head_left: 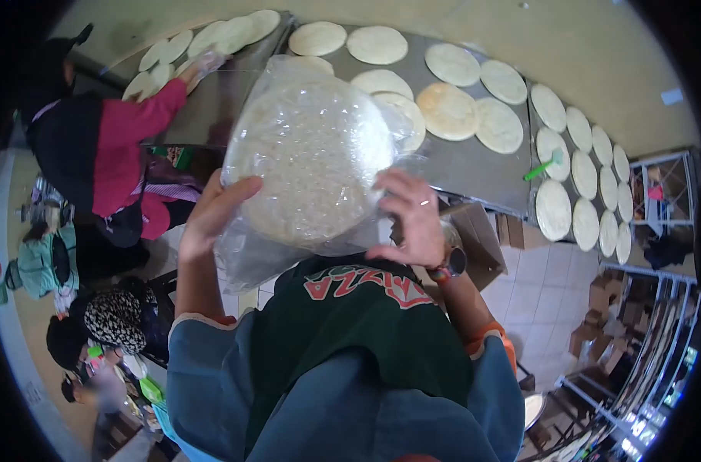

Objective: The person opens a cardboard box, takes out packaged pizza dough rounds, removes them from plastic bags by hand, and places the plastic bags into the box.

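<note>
A clear plastic bag (pixel 239 258) with flat round pizza crusts (pixel 312 154) inside is held up in front of my chest. My left hand (pixel 216 204) grips the bag's left edge, thumb on top of the plastic. At the bag's right edge is my right hand (pixel 416 219), its fingers bent and apart from the thumb, fingertips touching or very near the plastic. Shine on the film partly hides the crusts, and how many are stacked cannot be told. Just beyond the bag, a browner crust (pixel 447 112) lies among paler ones on the metal table (pixel 474 181).
More round crusts (pixel 553 209) cover the right table, with a green-handled brush (pixel 543 165) on one. At left, a co-worker in a pink sleeve (pixel 158 115) reaches over crusts with a plastic-gloved hand (pixel 204 63). An open cardboard box (pixel 474 246) stands below the table edge. Racks (pixel 662 189) stand right.
</note>
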### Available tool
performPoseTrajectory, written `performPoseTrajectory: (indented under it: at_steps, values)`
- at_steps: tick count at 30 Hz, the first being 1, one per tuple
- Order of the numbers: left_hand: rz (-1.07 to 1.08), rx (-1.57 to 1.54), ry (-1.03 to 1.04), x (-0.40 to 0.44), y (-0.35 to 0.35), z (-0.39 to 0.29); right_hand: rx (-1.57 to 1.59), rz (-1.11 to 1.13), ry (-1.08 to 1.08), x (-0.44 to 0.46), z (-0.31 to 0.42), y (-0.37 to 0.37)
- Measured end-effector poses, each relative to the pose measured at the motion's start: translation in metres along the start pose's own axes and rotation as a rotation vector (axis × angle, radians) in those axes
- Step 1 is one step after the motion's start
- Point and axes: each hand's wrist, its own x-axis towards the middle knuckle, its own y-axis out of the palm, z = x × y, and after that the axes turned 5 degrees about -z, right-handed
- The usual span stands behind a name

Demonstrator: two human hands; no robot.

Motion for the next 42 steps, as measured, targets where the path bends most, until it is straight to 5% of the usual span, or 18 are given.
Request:
performPoseTrajectory:
  at_steps: [2,6,9,11,14,18,21,23,24,26,28,31,32,33,35,36,38,42]
  values:
    - [0.039,0.014,0.068,-0.004,-0.013,-0.008,0.108,-0.388,0.061,0.008,-0.012,-0.001]
    - [0.146,0.273,0.243,-0.005,-0.003,-0.012,-0.005,-0.459,-0.05,0.079,-0.015,-0.024]
    - [0.281,0.419,0.302,-0.004,0.01,-0.014,0.3,-0.461,-0.15,0.122,-0.022,-0.033]
    - [0.322,0.442,0.337,0.002,0.009,-0.01,0.458,-0.045,-0.078,0.129,-0.031,-0.04]
    - [0.361,0.464,0.335,0.005,0.005,-0.001,0.758,-0.022,0.132,0.123,-0.038,-0.029]
    - [0.429,0.342,0.181,0.01,0.0,0.004,0.782,0.07,0.035,0.118,-0.04,-0.024]
    - [0.489,0.228,0.15,0.015,-0.009,0.007,0.849,-0.052,0.096,0.114,-0.039,-0.013]
    - [0.448,0.069,0.229,0.011,-0.02,0.018,0.972,-0.455,0.211,0.112,-0.035,-0.013]
    - [0.413,-0.085,0.3,0.011,-0.026,0.025,0.972,-0.451,0.204,0.111,-0.035,-0.016]
    - [0.485,-0.015,0.293,0.024,-0.04,0.045,1.01,-0.828,0.313,0.106,-0.037,-0.026]
    - [0.558,0.056,0.282,0.029,-0.034,0.055,1.091,-0.966,0.406,0.1,-0.03,-0.026]
    - [0.424,0.053,0.546,0.032,0.002,0.081,1.223,-1.112,0.533,0.088,-0.011,-0.008]
    - [0.076,-0.102,0.393,0.046,0.006,0.106,1.271,-1.13,0.568,0.082,-0.008,0.0]
    - [-0.268,-0.254,0.228,0.053,0.007,0.118,1.275,-1.121,0.566,0.069,-0.012,0.005]
    - [-0.215,-0.358,0.332,0.056,0.005,0.102,1.203,-0.753,0.415,0.048,-0.032,0.007]
    - [-0.151,-0.461,0.43,0.054,0.006,0.093,1.196,-0.752,0.413,0.051,-0.034,-0.001]
    - [-0.14,-0.404,0.461,0.046,0.014,0.066,0.647,-0.64,0.445,0.061,-0.036,-0.023]
    - [-0.033,-0.192,0.508,0.046,0.021,0.046,0.181,-0.645,0.058,0.112,-0.026,-0.049]
